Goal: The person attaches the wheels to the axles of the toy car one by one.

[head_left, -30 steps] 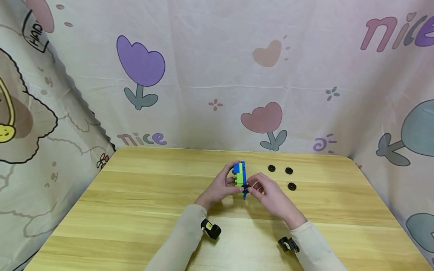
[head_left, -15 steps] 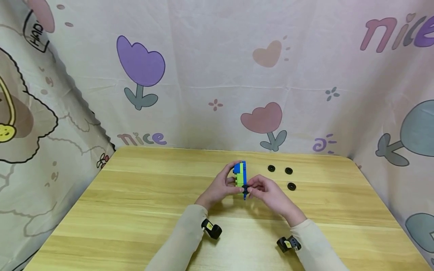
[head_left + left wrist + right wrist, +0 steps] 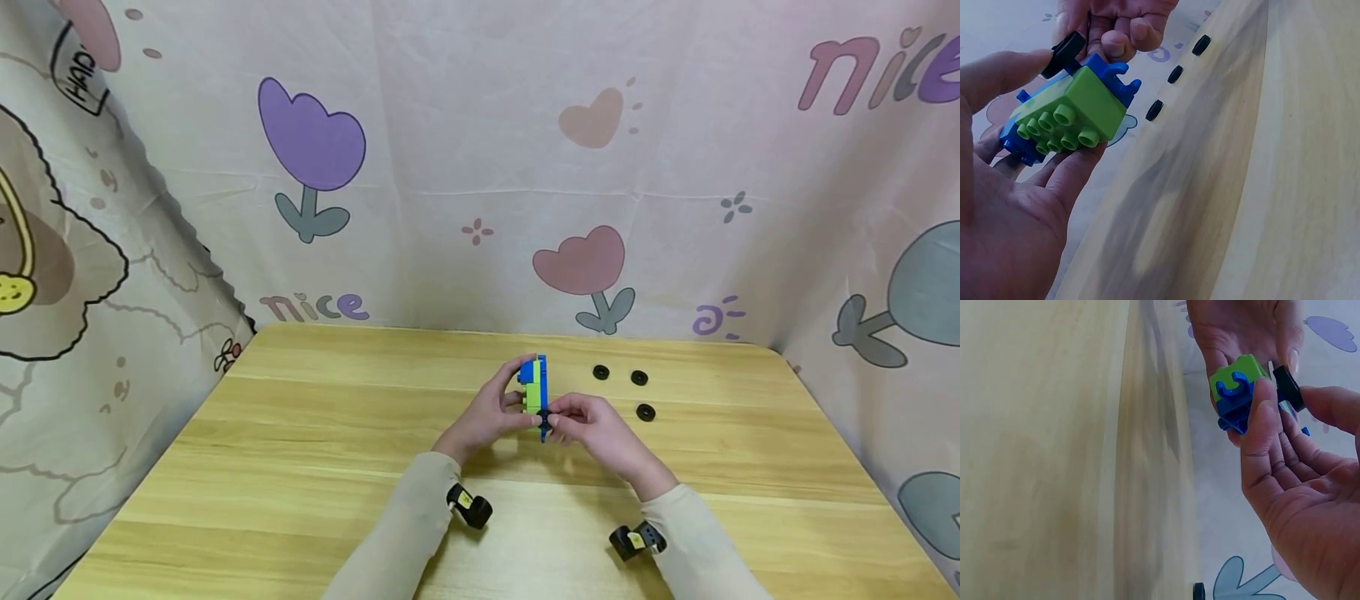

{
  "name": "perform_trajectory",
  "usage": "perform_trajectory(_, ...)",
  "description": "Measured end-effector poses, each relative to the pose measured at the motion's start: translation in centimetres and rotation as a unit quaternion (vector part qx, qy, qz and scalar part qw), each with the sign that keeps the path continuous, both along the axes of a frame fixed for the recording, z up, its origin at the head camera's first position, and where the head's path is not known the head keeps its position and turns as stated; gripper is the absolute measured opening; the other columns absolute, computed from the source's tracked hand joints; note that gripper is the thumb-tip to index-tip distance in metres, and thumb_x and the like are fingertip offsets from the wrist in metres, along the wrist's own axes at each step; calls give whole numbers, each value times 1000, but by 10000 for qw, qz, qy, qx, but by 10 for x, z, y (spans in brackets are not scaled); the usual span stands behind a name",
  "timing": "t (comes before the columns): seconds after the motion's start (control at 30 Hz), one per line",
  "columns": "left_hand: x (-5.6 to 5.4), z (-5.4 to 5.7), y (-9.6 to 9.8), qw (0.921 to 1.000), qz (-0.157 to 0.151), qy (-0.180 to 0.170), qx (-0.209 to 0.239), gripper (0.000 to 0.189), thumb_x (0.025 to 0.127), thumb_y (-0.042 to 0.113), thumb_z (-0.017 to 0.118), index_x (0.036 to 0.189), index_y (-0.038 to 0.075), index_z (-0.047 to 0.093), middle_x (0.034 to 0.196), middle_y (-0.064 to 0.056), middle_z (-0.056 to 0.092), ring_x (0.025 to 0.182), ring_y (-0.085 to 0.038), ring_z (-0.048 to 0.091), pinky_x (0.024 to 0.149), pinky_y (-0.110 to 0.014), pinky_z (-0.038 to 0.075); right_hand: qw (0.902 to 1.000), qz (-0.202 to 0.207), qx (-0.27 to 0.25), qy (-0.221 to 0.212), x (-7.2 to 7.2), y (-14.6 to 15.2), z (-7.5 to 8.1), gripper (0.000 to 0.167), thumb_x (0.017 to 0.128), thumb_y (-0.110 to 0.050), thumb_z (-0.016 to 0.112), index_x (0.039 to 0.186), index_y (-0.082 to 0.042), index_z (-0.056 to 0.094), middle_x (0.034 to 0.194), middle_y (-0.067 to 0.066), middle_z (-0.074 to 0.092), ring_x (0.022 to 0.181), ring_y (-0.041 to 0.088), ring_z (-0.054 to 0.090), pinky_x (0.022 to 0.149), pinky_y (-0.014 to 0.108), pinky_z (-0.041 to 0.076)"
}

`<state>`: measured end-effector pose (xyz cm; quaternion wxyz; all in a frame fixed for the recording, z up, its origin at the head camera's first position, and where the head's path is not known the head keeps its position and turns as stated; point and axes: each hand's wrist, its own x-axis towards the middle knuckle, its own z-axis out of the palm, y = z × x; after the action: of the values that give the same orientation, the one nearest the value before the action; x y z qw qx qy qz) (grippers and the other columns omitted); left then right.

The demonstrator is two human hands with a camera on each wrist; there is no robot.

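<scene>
My left hand (image 3: 480, 419) grips a small toy car (image 3: 532, 393) built of green and blue blocks, its fingers round the far end and underside. Green studs and a blue hook at one end show in the left wrist view, where the car (image 3: 1075, 103) is tilted. On its side sits a black wheel (image 3: 1065, 54), with the left thumb against its edge. From the other side, my right hand (image 3: 603, 429) pinches the same wheel (image 3: 1287, 389), its thumb on the rim and its fingers reaching along the blue base. Part of the car is hidden behind the fingers.
Several things lie near: three loose black wheels, one at left (image 3: 601, 372), one behind right (image 3: 639, 377), one in front (image 3: 645, 412), all right of the hands on the wooden table (image 3: 300, 450). A patterned cloth (image 3: 450, 150) hangs behind the table's back edge.
The car and both hands have shifted very slightly right. The right hand's knuckles have come down a little, with its fingers still at the wheel. The loose wheels have stayed put.
</scene>
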<state>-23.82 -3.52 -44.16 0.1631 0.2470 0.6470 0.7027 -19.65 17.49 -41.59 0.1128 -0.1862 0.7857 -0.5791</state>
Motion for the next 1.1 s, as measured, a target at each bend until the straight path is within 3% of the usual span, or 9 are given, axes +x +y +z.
perform_trajectory(0.4, -1, 2, 1, 10000, 5, -30, -89, 87, 85, -6, 71, 154, 29, 29, 158, -1, 17, 115, -31, 57, 86, -40, 54, 9999, -85, -126, -73, -3, -1, -2, 21, 98, -5, 58, 108, 13, 59, 90, 17, 67, 82, 35, 66, 75, 50, 55)
perform_trajectory(0.6, -1, 0, -1, 9998, -7, -172, 16, 87, 84, -6, 70, 153, 29, 30, 158, -1, 18, 115, -32, 58, 86, -42, 54, 9995, -40, -257, -192, -5, -2, -4, 21, 98, -5, 58, 109, 14, 58, 91, 18, 67, 82, 33, 66, 73, 40, 56)
perform_trajectory(0.93, -1, 4, -4, 10000, 47, 26, 6, 73, 92, -11, 56, 152, 23, 35, 158, -2, 21, 118, -33, 56, 86, -43, 54, 9998, -70, -91, -153, -2, 1, -2, 22, 98, -10, 59, 110, 9, 59, 92, 17, 67, 87, 40, 63, 75, 44, 55)
perform_trajectory(1.1, -2, 5, -7, 9999, 20, 117, 46, 72, 91, -13, 56, 152, 19, 35, 158, -6, 23, 116, -35, 57, 84, -43, 55, 9999, -31, -77, -126, -2, 1, -1, 22, 98, -9, 59, 110, 9, 59, 93, 17, 67, 87, 40, 63, 75, 45, 55)
